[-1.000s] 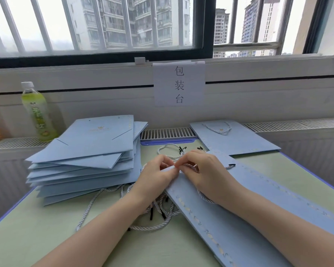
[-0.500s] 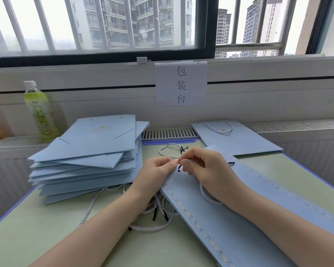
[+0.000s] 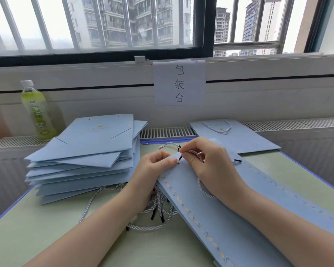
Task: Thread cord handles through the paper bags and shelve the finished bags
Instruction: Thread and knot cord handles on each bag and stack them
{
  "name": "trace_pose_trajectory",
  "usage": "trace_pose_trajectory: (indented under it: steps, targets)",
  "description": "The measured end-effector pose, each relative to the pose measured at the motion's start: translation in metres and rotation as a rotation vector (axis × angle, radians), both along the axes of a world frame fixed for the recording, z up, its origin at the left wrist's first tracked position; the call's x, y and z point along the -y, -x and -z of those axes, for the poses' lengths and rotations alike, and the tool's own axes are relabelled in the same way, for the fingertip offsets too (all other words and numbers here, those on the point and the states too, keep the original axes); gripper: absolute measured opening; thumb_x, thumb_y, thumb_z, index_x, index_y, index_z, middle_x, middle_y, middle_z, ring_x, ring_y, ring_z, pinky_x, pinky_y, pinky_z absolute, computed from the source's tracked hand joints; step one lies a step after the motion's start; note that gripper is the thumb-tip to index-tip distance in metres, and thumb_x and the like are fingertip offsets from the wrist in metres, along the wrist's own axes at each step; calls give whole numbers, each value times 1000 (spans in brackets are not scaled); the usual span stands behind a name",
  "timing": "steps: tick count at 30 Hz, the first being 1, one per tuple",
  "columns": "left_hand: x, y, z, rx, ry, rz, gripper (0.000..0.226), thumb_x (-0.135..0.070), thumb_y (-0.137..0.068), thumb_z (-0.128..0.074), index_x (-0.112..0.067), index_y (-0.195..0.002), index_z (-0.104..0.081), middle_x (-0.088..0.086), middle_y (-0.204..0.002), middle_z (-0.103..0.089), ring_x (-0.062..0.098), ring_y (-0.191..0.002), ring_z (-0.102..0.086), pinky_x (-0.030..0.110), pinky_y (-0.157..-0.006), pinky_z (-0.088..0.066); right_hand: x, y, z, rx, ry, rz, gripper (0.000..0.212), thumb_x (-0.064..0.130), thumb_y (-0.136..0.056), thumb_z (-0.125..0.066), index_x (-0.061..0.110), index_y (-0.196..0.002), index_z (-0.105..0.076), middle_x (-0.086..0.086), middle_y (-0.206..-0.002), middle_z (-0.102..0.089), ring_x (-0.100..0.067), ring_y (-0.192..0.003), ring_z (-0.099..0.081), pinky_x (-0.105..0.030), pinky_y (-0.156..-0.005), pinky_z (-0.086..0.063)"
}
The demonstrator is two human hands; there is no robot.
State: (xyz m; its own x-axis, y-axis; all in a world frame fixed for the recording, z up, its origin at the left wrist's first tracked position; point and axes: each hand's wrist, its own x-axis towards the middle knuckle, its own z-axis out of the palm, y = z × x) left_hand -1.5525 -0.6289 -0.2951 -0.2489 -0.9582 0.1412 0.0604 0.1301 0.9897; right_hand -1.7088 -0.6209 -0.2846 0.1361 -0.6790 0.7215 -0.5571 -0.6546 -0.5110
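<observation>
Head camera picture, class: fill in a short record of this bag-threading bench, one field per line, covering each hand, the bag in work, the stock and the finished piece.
left hand: pinches the top corner of the blue paper bag
right hand: pinches the twisted cord near its black tip, at the bag's top edge
spare cords: loose heap on the table, partly under the bag
flat bag stack: left of the hands
bag with handle: far right, lying flat
green bottle: upright on the ledge
</observation>
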Motion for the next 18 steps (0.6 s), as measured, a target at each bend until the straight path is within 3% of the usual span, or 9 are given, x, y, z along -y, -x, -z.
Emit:
trace_pose_trajectory:
  steps: [3,8,13,18]
  targets:
    - [2,1,1,-4,-9,-16,11,-27,-69,-60,-18,-68,-65,5,-65,-59,19,-57,-53,26,-57,-41,2,2,0,13,25,14,7,2,-84,-66,5,-89,-70,15,-78,-58,16,-80,-53,0,-69,-37]
    - [4,2,4,-8,8,-23,35,-31,-76,-53,3,-85,-56,15,-77,-49,27,-71,-45,32,-62,-35,4,2,4,-58,52,-32,7,5,-84,-67,8,-88,-71,6,-81,-63,11,-79,-53,-1,-71,-37]
    - [2,2,4,-3,20,-70,24,-31,-74,-54,-8,-82,-55,13,-74,-45,24,-66,-41,31,-59,-33,1,0,5,-204,99,-83,10,11,-85,-59,10,-88,-68,4,-81,-59,-1,-71,-46,-7,-68,-36]
    - [2,2,4,-26,4,-87,21,-31,-72,-59,-14,-69,-48,5,-61,-44,17,-53,-40,28,-54,-33,0,2,-1,-376,215,-26,8,6,-85,-56,7,-84,-64,-3,-79,-57,-20,-72,-52,-25,-67,-42]
